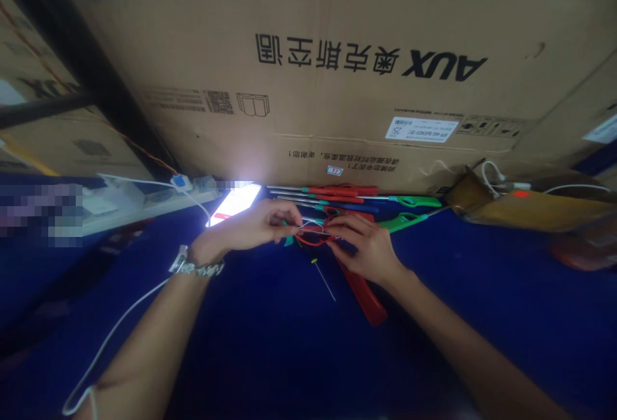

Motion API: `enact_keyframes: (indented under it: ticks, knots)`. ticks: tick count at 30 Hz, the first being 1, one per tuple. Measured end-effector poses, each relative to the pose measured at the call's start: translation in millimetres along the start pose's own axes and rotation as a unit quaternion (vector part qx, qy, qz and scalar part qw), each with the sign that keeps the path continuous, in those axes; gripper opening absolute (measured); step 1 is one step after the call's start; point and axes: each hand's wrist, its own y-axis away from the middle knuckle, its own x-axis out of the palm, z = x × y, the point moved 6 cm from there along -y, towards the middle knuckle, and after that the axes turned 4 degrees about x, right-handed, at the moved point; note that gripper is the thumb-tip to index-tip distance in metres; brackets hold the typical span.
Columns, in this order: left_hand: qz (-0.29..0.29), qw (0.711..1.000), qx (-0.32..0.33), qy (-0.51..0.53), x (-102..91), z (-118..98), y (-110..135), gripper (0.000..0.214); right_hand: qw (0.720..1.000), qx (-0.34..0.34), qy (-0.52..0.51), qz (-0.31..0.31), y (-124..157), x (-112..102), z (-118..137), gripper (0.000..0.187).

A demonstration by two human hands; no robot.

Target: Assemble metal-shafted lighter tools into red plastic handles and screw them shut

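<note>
Between my two hands stretches a thin pale wire (313, 232), bent in a small loop near a red curved part. My left hand (272, 224), with a metal watch band (197, 269) at the wrist, pinches its left end. My right hand (364, 243) grips the other end with its fingertips. Beneath the right hand a long red plastic handle piece (364, 295) slants down over the blue surface. A thin screwdriver (325, 280) with a yellow collar lies below the hands. Behind them rest several long-nosed lighters, red (342, 191) and green (407, 221).
A large cardboard box (328, 112) stands upright behind the blue tabletop (299, 356). A brightly lit phone (236, 205) lies left of the hands, near a power strip (154, 207) and white cable (116, 336). An open yellowish box (540, 208) with white cords sits at right.
</note>
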Motion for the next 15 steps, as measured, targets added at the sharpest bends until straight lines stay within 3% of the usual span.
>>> enact_keyframes:
  ticks: [7, 15]
  knots:
    - [-0.003, 1.000, 0.018, 0.014, 1.5, 3, -3, 0.013, 0.986, 0.105, -0.116, 0.053, 3, 4, -9, 0.054]
    - [-0.018, 0.999, 0.028, 0.000, 3.2, 17, -7, 0.015, 0.964, 0.132, -0.230, 0.017, 9, 12, -28, 0.029]
